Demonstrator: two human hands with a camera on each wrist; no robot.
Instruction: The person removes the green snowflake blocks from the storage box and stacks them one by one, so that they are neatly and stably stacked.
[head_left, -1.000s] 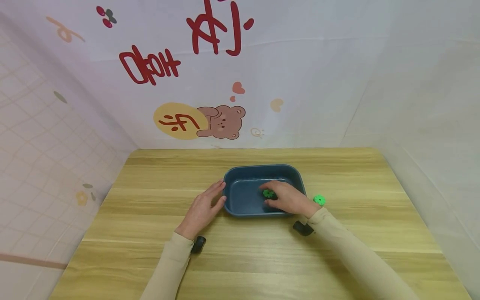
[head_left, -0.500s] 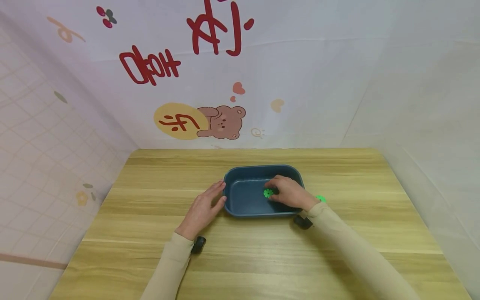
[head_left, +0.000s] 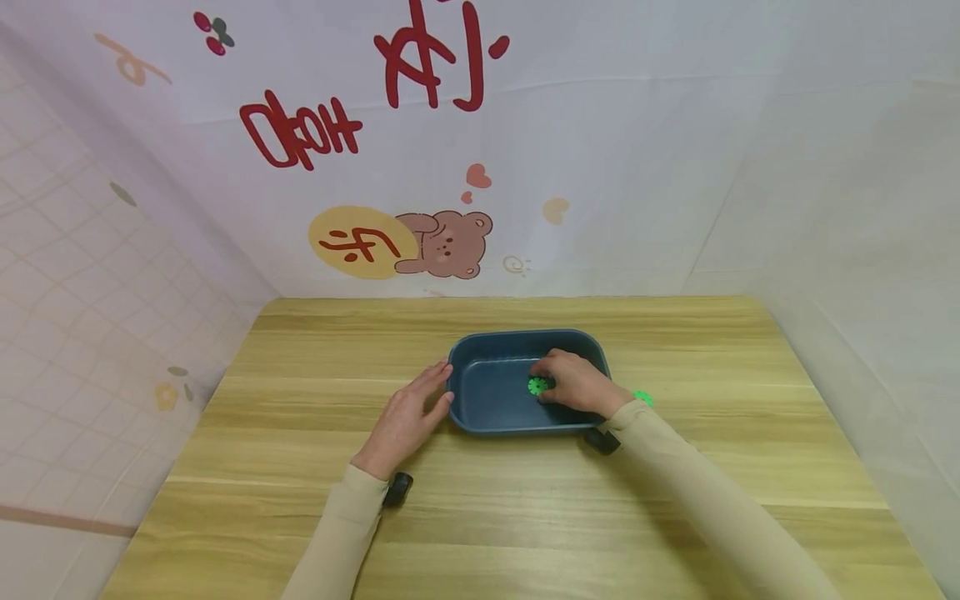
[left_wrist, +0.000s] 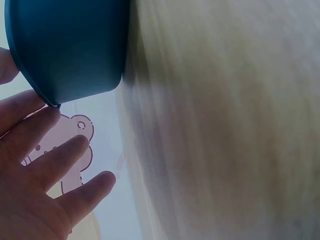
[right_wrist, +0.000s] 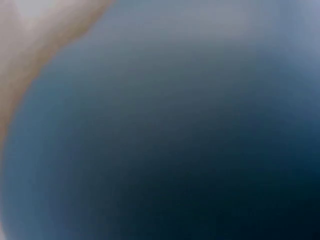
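In the head view, a dark blue rectangular tub (head_left: 480,400) stands on the wooden table. A small green notched plastic disc (head_left: 537,386) is inside it. Over the tub's right side reaches my right hand (head_left: 581,386), with thumb and fingertips curled at the edges of that disc, pinching it. My left hand (head_left: 401,419) rests against the tub's left end, fingers mostly straight. The left wrist view shows its spread fingers (left_wrist: 60,162) with some tips touching the tub's rim. Blurred blue tub wall (right_wrist: 35,165) fills most of the right wrist view; no fingers show there.
A second green disc (head_left: 643,397) lies on the table right of the tub, partly covered by my right wrist. Around the tub stretches the wooden tabletop (head_left: 480,508). Behind it hangs a white printed cloth (head_left: 630,150) with a bear and red characters.
My right hand has shifted slightly right and its fingers have drawn in around the disc, which keeps its place in the tub. The left hand has not moved.
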